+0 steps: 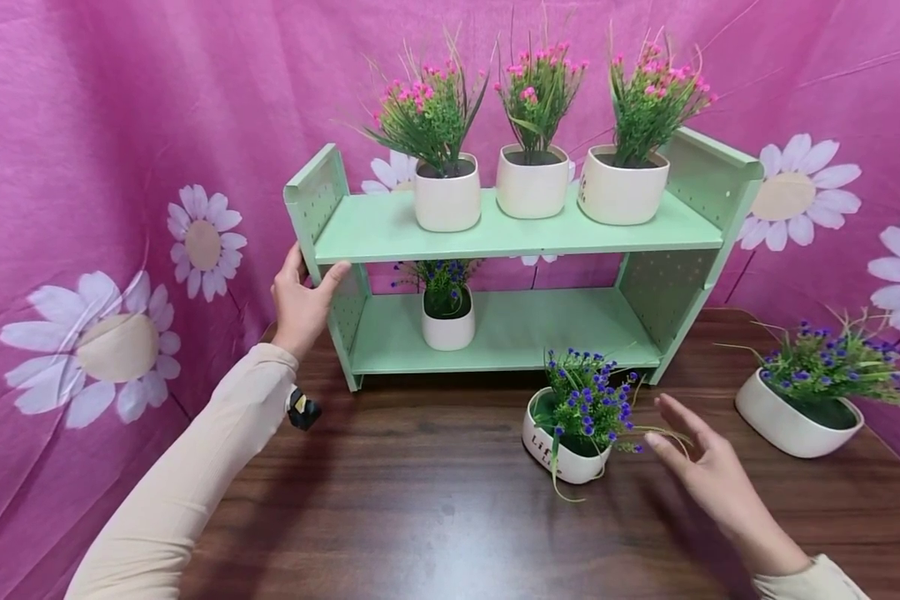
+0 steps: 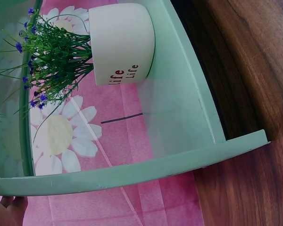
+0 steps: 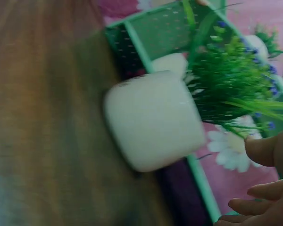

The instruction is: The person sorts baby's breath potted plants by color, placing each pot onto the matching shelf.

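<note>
My left hand [image 1: 300, 312] grips the left side panel of a light green two-tier shelf [image 1: 367, 225], thumb in front and fingers on its outer side. My right hand [image 1: 716, 483] hovers with fingers apart, just right of a white pot of purple flowers [image 1: 581, 468] on the table before the shelf. In the right wrist view the thumb and fingers [image 3: 269, 197] are spread beside that pot's greenery, holding nothing. Another purple-flowered white pot [image 1: 447, 332] stands on the lower tier, toward the left; its "Life" lettering shows in the left wrist view.
On the upper tier stand three white pots with pink flowers, left [image 1: 447, 200], middle [image 1: 532, 187] and right [image 1: 622, 193]. A further purple-flowered pot [image 1: 787, 425] is at the table's right. Behind hangs a pink daisy-print cloth [image 1: 255, 108]; the table [image 1: 420, 500] is dark wood.
</note>
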A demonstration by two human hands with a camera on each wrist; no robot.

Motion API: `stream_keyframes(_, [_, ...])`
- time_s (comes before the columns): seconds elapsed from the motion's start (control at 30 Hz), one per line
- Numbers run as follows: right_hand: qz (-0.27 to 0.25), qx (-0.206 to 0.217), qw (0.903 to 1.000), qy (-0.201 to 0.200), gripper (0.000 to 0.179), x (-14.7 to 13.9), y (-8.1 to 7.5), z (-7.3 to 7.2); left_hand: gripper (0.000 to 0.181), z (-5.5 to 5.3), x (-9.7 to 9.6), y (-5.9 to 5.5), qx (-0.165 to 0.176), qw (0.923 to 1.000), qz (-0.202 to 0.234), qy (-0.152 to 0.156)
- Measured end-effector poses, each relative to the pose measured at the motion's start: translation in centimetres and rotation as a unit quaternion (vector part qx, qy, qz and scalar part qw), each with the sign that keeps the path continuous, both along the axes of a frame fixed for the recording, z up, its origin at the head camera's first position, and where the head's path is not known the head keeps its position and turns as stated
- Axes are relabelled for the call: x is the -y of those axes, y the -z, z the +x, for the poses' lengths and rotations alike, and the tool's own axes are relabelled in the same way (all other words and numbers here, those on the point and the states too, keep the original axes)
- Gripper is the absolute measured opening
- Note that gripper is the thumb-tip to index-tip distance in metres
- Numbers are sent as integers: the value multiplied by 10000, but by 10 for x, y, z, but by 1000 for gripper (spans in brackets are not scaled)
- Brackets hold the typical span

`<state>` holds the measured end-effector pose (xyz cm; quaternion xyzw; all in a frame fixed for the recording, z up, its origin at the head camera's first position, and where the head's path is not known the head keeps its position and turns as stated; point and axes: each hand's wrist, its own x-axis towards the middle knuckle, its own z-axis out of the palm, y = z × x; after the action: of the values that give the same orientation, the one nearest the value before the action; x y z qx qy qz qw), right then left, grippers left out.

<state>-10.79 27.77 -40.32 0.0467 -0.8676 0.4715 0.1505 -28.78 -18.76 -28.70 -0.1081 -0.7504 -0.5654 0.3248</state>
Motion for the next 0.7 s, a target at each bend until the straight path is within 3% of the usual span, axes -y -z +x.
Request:
stream_keyframes(0.13, [-197,269,9989,-326,70,13,12,0,61,13,-7,-10,58,10000,-9,-30])
stream_keyframes(0.27, [-399,555,9965,-480,79,28,20,-3,62,10,-6,-8,69,9999,-51,-100])
stream_keyframes(0.37, [-331,701,9963,-381,80,36,23,-5,65,-1,0,1,28,9999,-44,-108])
stream_keyframes(0.7, [-1001,383,9912,-774,80,55,34,-10,66,-2,0,1,62,9998,-75,-147])
